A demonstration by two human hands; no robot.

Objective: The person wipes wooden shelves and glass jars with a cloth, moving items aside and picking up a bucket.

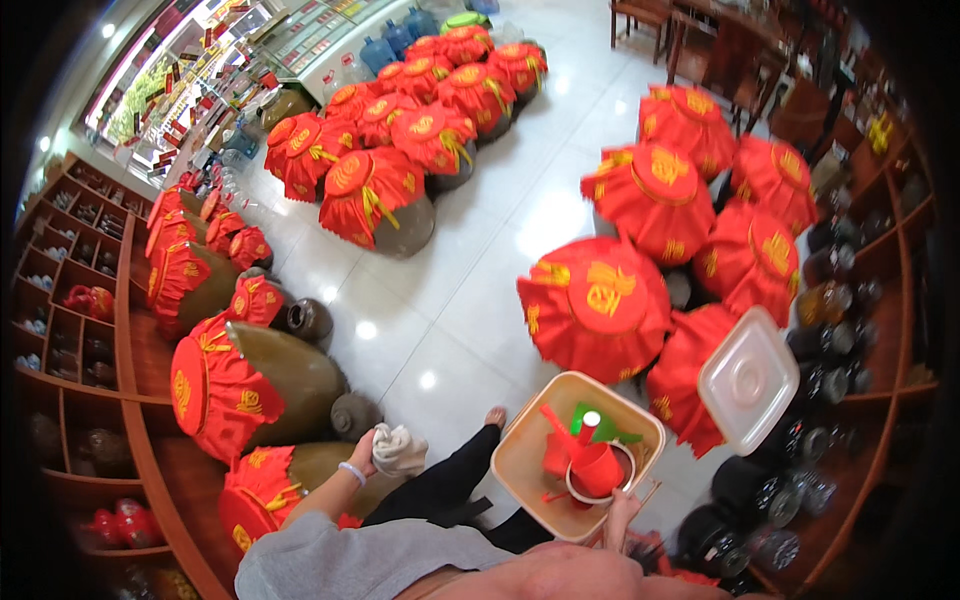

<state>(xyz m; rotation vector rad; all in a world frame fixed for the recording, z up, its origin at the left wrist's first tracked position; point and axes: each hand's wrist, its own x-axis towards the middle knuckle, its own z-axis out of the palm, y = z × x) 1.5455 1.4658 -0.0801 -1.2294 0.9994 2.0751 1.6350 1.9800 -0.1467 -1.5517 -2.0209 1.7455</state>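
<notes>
My left hand [365, 452] is closed around a bunched off-white cloth [399, 450], beside a large brown jar [289, 384] with a red cloth cover. My right hand [621, 514] is at the near right side of a beige plastic bucket [517, 461]. Its fingers touch the rim of a white-rimmed pot [574, 489] inside; whether they grip the pot or the bucket's edge, I cannot tell. A red plastic scoop [598, 469] rests in that pot. Next to it in the bucket lie a green plastic item [619, 433] and a white-capped item [591, 420].
Jars with red cloth covers stand ahead [375, 195] and at right [600, 300]. A translucent lid [750, 381] leans on one right-hand cover. Dark glass jars [739, 487] line the right shelf. A small grey jar [355, 416] stands near my left hand. Wooden shelving [139, 420] runs along the left.
</notes>
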